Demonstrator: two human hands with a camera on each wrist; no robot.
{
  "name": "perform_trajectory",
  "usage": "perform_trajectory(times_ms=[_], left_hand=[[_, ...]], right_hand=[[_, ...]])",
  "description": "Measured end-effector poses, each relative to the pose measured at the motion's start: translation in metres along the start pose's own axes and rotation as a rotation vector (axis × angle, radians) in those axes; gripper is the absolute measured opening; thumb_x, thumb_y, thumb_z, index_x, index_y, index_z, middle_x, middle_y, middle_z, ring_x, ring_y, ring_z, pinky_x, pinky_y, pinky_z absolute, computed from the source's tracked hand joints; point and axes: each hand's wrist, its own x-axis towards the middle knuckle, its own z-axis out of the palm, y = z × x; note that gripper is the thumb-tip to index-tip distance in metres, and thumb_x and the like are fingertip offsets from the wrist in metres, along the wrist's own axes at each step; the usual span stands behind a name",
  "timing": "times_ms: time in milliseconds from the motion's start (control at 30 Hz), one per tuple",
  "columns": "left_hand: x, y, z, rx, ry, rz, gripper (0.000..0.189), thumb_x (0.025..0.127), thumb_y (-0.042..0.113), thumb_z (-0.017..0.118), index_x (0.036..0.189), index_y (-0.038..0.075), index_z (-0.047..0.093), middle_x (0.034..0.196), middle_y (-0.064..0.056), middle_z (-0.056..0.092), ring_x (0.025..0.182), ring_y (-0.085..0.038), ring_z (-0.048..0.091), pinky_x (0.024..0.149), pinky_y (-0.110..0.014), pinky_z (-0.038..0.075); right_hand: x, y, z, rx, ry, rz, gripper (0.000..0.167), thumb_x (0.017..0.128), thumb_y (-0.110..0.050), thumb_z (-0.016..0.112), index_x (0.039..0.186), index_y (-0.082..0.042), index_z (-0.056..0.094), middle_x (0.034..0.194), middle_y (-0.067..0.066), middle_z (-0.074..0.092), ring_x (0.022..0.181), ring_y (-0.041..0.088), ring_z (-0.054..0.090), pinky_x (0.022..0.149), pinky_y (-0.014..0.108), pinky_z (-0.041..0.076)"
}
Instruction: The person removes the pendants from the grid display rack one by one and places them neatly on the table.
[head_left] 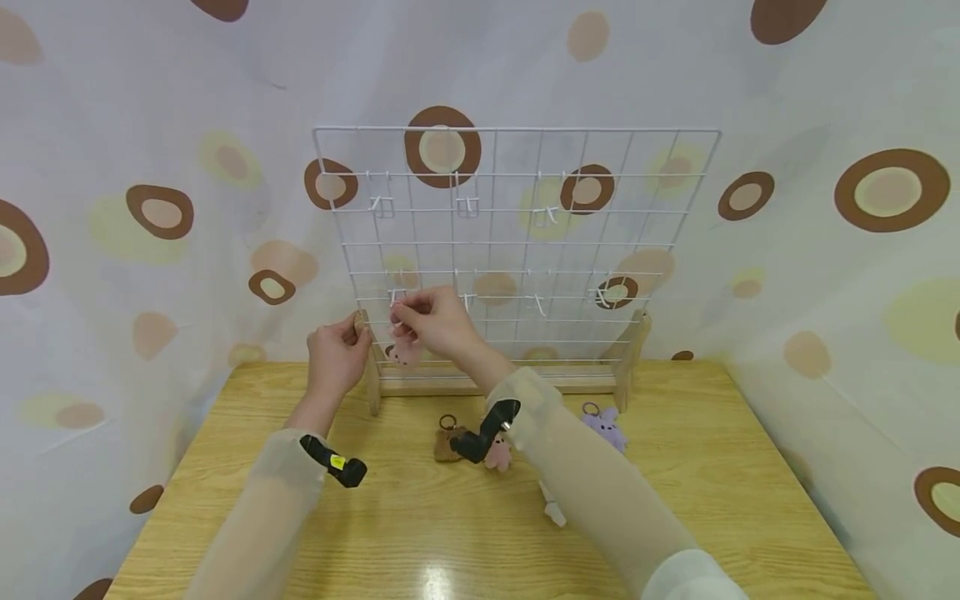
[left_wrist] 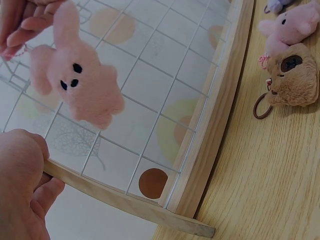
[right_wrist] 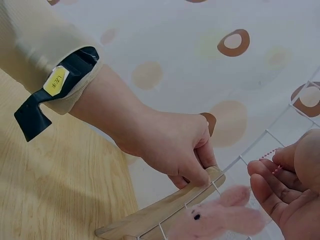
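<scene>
A small pink plush rabbit keychain [left_wrist: 90, 85] hangs in front of the white wire grid [head_left: 517, 130], at its lower left. My right hand [head_left: 446, 325] pinches the keychain's pink bead chain [right_wrist: 268, 154] between thumb and fingers, close to a white hook [head_left: 394, 293] on the grid. The left hand [head_left: 337, 358] grips the top of the left wooden upright [left_wrist: 125, 200] of the stand, thumb on one side and fingers on the other. In the left wrist view the rabbit dangles below the right fingers, its face toward the camera.
Several white hooks, such as the upper middle one [head_left: 468, 205], sit in two rows on the grid. On the wooden table [head_left: 420, 525] lie a brown plush keychain [left_wrist: 295, 75], another pink plush [head_left: 498, 454], a purple plush [head_left: 607, 429] and a white one [head_left: 553, 508] partly behind the right sleeve.
</scene>
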Motion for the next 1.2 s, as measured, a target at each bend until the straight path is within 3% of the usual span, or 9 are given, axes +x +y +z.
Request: perform_trajectory(times_ms=[167, 433, 733, 900, 1200], left_hand=[[0.000, 0.001, 0.000, -0.002, -0.009, -0.009, 0.037, 0.102, 0.008, 0.065, 0.136, -0.007, 0.067, 0.113, -0.024, 0.074, 0.107, -0.031, 0.073, 0.087, -0.048, 0.061], [-0.002, 0.003, -0.001, 0.003, -0.025, -0.041, 0.041, 0.103, 0.012, 0.065, 0.139, -0.007, 0.063, 0.116, -0.024, 0.073, 0.107, -0.029, 0.073, 0.087, -0.046, 0.061], [-0.002, 0.003, -0.001, -0.006, -0.018, -0.046, 0.038, 0.103, 0.010, 0.065, 0.138, -0.006, 0.066, 0.113, -0.023, 0.075, 0.104, -0.028, 0.075, 0.087, -0.047, 0.061], [-0.003, 0.003, -0.001, -0.002, -0.014, -0.034, 0.037, 0.103, 0.009, 0.064, 0.136, -0.006, 0.067, 0.111, -0.023, 0.075, 0.102, -0.029, 0.075, 0.085, -0.046, 0.062], [-0.003, 0.004, -0.001, -0.024, -0.020, -0.048, 0.038, 0.103, 0.009, 0.064, 0.138, -0.007, 0.064, 0.114, -0.025, 0.074, 0.106, -0.031, 0.075, 0.087, -0.045, 0.061]], right_hand=[[-0.005, -0.002, -0.001, 0.032, -0.025, 0.013, 0.023, 0.107, -0.006, 0.063, 0.115, 0.013, 0.073, 0.098, 0.021, 0.076, 0.074, 0.016, 0.071, 0.066, 0.034, 0.063], [-0.019, -0.008, -0.009, -0.036, -0.058, -0.068, 0.023, 0.107, -0.010, 0.065, 0.114, 0.009, 0.075, 0.094, 0.016, 0.077, 0.078, 0.025, 0.074, 0.072, 0.042, 0.064], [-0.036, -0.013, -0.020, -0.057, -0.096, -0.145, 0.020, 0.105, -0.008, 0.067, 0.110, 0.011, 0.074, 0.093, 0.015, 0.076, 0.079, 0.026, 0.073, 0.071, 0.036, 0.063], [-0.051, -0.012, -0.029, -0.119, -0.116, -0.194, 0.018, 0.105, -0.008, 0.067, 0.106, 0.008, 0.075, 0.091, 0.013, 0.076, 0.078, 0.024, 0.073, 0.070, 0.037, 0.062], [-0.080, -0.007, -0.052, -0.154, -0.174, -0.240, 0.015, 0.106, -0.005, 0.064, 0.105, 0.005, 0.076, 0.095, 0.016, 0.076, 0.081, 0.033, 0.073, 0.072, 0.042, 0.063]])
